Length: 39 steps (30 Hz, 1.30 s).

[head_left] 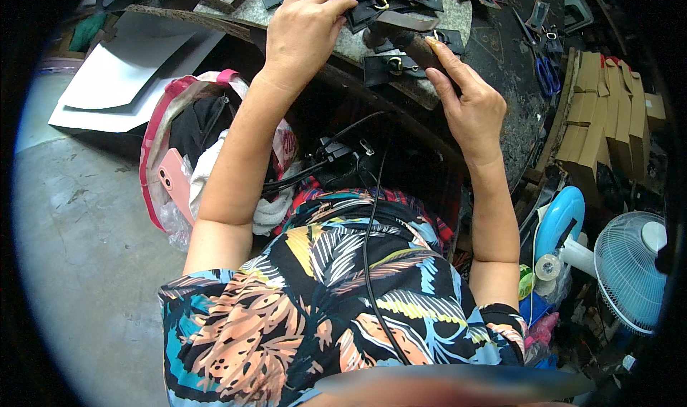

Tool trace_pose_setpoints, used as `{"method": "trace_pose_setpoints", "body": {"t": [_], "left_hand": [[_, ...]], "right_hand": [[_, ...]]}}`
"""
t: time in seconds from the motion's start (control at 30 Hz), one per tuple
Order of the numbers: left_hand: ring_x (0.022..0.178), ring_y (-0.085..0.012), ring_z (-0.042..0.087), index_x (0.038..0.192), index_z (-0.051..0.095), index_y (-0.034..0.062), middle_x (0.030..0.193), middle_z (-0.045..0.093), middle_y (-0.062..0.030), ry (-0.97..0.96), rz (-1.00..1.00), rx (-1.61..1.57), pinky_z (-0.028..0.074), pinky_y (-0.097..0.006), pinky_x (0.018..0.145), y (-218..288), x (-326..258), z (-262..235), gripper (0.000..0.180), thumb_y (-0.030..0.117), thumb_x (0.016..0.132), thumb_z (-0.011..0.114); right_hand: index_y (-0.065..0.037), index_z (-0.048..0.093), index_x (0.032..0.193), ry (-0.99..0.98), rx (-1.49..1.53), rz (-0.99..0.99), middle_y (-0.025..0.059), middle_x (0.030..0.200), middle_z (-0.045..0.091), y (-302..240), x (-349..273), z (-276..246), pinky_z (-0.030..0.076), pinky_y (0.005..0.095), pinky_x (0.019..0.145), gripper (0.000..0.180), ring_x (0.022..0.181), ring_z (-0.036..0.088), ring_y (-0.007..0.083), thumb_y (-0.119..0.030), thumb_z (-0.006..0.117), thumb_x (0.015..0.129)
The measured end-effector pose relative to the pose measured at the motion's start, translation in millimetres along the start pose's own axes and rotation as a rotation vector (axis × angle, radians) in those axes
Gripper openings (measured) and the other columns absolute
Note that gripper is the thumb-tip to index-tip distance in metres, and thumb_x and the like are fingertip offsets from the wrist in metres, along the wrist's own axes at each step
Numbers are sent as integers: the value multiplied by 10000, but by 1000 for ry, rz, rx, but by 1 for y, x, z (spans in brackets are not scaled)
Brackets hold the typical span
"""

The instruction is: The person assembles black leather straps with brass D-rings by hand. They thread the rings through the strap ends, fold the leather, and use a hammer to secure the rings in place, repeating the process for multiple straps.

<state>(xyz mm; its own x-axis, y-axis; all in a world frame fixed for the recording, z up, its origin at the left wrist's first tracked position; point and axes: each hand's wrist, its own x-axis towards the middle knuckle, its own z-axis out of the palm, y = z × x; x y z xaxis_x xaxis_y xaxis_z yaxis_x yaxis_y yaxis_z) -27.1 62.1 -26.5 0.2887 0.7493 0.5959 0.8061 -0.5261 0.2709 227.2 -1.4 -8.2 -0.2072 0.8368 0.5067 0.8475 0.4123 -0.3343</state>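
Note:
My right hand [469, 106] is closed around the dark handle of a hammer [390, 29], whose head hangs over the stone slab [343, 46]. Black straps with gold-coloured buckles lie in rows on that slab, and the hammer hides part of them. At the slab's far left side, my left hand [304, 31] has its fingers curled together, the tips pressed at the edge of a black buckled strap [361, 12]. Another buckled strap [393, 69] rests near the slab's front edge, below the hammer.
Blue-handled scissors [548, 74] lie on the dark bench to the right. Cardboard boxes [605, 114] and a blue fan [633, 271] stand farther right. On the left are white sheets [122, 64] and a pink-rimmed bag [152, 149] with a pink phone [175, 182]. A black cable [368, 264] crosses my front.

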Motion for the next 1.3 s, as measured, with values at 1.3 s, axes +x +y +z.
{"method": "trace_pose_setpoints", "body": {"t": [1.3], "left_hand": [[873,-308,621,954,694,75,946,682,-78,118,-31,-186,513,-404,778,44,-34,-11,162,19,802,690]], "right_hand": [[-193,735,1285,-54,285,170,110,1094,762,9,-65,-30,579,355,779,364,911,756,271,-270,753,929]]}}
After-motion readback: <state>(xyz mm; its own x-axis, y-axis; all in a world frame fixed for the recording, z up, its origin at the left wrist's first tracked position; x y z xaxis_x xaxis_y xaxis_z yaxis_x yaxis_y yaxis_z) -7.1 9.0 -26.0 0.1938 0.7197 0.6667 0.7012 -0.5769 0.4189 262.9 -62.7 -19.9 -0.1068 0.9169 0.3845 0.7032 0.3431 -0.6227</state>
